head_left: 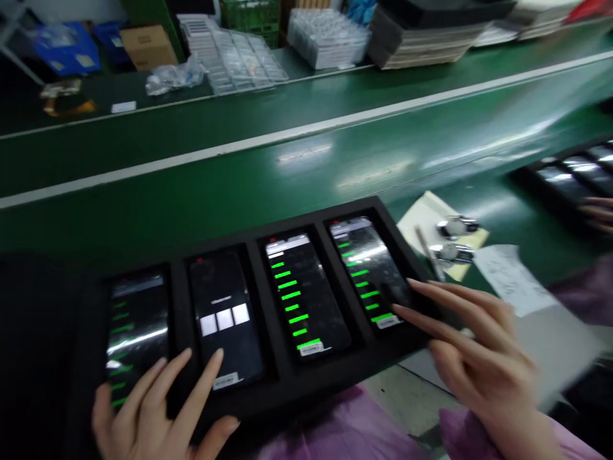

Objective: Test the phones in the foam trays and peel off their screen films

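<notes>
Currently, our left hand and right hand spread loosely over smartphones in a black tray, lower centre.

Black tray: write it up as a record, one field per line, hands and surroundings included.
Tray: black, four filled slots
Green bars on screen: leftmost phone, third phone, rightmost phone
White squares on screen: second phone
Left hand: fingers over leftmost and second phones
Right hand: fingers at rightmost phone's lower right edge
Right of tray: yellow paper, white sheet
</notes>
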The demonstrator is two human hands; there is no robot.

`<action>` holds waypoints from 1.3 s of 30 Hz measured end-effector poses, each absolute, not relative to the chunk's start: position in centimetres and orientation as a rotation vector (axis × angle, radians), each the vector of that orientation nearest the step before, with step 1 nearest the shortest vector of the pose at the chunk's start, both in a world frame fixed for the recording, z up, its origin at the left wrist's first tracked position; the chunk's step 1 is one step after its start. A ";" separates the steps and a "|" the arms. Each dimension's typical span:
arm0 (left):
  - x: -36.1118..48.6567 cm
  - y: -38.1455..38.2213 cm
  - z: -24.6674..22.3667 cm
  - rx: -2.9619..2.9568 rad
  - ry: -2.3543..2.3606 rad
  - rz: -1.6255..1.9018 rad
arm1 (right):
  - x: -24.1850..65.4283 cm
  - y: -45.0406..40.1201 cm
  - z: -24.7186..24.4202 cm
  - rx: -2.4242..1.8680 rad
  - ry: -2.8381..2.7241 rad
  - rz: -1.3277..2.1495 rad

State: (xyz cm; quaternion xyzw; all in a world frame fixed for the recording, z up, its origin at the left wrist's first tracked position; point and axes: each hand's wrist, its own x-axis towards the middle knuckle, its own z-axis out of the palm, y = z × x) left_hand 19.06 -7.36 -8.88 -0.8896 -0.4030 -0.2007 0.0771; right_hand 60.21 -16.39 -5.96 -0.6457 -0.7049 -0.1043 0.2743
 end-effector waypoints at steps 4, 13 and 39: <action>20.8 -6.4 -6.4 -2.694 -1.333 -0.556 | 59.6 -15.9 -6.2 -1.670 -1.879 -0.176; 21.7 -5.9 -5.4 -2.567 -1.548 -0.564 | 58.2 -13.3 -8.1 -1.405 -2.017 -0.066; 21.1 -5.4 -6.2 -2.664 -1.440 -0.491 | 54.4 -11.6 -6.1 -1.416 -2.231 -0.198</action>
